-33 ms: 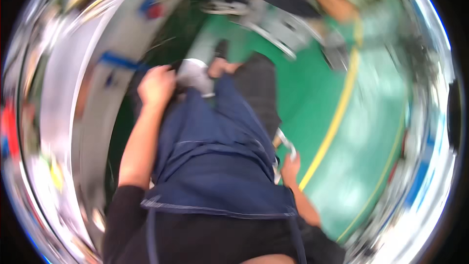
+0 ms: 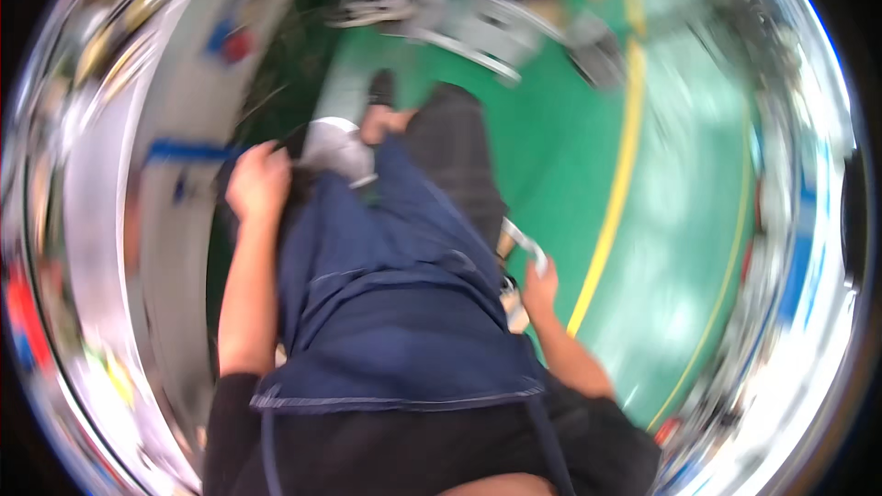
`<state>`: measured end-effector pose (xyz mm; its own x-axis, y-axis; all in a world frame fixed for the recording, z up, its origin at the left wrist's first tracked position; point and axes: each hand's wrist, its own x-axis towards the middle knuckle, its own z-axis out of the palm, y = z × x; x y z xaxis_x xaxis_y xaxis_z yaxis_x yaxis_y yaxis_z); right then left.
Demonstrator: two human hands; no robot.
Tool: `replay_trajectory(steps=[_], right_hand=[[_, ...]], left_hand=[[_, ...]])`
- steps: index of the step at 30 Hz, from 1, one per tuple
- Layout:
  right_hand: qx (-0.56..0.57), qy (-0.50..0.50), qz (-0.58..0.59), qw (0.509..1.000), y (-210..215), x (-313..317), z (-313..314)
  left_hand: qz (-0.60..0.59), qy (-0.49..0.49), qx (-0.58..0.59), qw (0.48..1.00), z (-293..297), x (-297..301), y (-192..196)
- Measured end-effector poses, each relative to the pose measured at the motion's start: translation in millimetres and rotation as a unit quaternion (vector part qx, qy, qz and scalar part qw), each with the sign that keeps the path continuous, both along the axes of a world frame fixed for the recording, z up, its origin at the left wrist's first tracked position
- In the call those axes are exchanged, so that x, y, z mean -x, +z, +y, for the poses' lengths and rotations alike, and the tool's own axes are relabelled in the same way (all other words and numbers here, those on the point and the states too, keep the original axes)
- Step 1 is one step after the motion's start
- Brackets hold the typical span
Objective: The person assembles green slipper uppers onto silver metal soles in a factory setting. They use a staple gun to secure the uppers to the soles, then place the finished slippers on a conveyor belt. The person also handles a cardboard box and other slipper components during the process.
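A small pale, blurred object (image 2: 525,243), its kind unclear, is pinched in the right hand (image 2: 539,287), low beside the person's right hip. Just left of that hand hangs a dark blue denim apron (image 2: 395,312) over a black shirt (image 2: 404,450). The left hand (image 2: 258,184) is curled shut against the apron's upper left edge; whether it grips the cloth cannot be told. Beyond the right hand lies a green floor (image 2: 551,129) with a yellow line (image 2: 617,202). A grey counter (image 2: 175,220) runs left of the left hand.
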<state>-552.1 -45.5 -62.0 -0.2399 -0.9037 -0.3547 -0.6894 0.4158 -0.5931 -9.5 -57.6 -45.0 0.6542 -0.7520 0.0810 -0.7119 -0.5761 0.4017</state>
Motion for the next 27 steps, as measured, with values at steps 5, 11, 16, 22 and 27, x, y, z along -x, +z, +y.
replay_trajectory(steps=[5,11,16,22,27], right_hand=[[0.002,-0.052,-0.109,0.993,-12,17,1],[-0.042,-0.173,-0.06,0.982,-106,111,27],[-0.242,-0.123,0.021,0.962,-192,175,64],[-0.355,0.006,0.098,0.93,-245,186,80],[-0.362,0.064,0.102,0.924,-314,194,96]], left_hand=[[-0.136,-0.09,-0.14,0.977,-25,30,12],[-0.043,-0.417,-0.035,0.907,-95,172,55],[0.171,-0.723,-0.054,0.667,-114,403,77],[0.101,-0.877,-0.287,0.371,-79,493,8],[0.101,-0.896,-0.254,0.35,-72,497,-23]])
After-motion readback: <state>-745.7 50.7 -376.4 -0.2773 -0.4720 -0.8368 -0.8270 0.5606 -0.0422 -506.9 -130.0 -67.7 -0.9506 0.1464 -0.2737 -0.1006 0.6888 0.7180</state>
